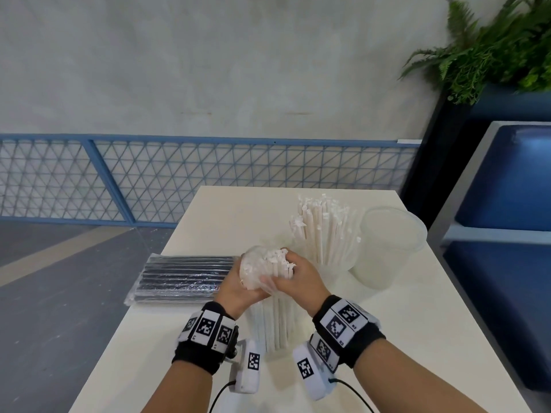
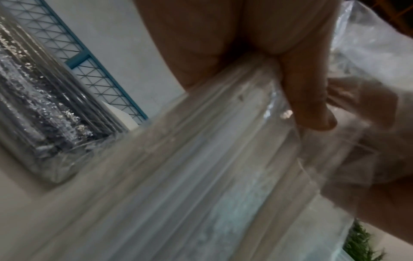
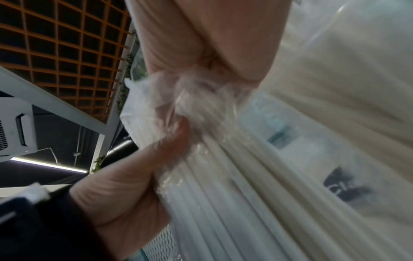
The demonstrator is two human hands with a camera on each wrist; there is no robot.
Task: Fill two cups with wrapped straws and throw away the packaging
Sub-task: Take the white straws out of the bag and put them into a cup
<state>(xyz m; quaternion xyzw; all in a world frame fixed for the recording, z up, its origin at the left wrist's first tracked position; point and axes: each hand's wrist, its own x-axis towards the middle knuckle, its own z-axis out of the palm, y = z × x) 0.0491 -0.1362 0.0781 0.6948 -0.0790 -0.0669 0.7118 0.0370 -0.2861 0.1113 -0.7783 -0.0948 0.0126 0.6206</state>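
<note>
Wrapped straws (image 1: 275, 320) in white paper stand upright as one bundle near the front of the cream worktop (image 1: 226, 216), still inside their clear plastic packaging (image 1: 253, 271). The person's left hand (image 1: 238, 286) curls around the top of the bundle from the left side, and the right hand (image 1: 299, 280) pinches the loose plastic at the top between thumb and fingers; the right wrist view shows the film crumpled there. Just behind the hands, a clear cup (image 1: 334, 257) already holds many white wrapped straws, which fan out above its rim. A second clear cup (image 1: 387, 248) stands right beside it on the right, and I cannot tell anything inside it. On the left part of the worktop lies a flat pack of black straws (image 1: 185, 277), sealed in clear film. Behind the worktop runs a low blue railing (image 1: 149, 180) with wire mesh, in front of a grey concrete wall (image 1: 208, 70). On the right are a dark blue bench (image 1: 507, 189) and a green fern-like plant (image 1: 492, 46).
</note>
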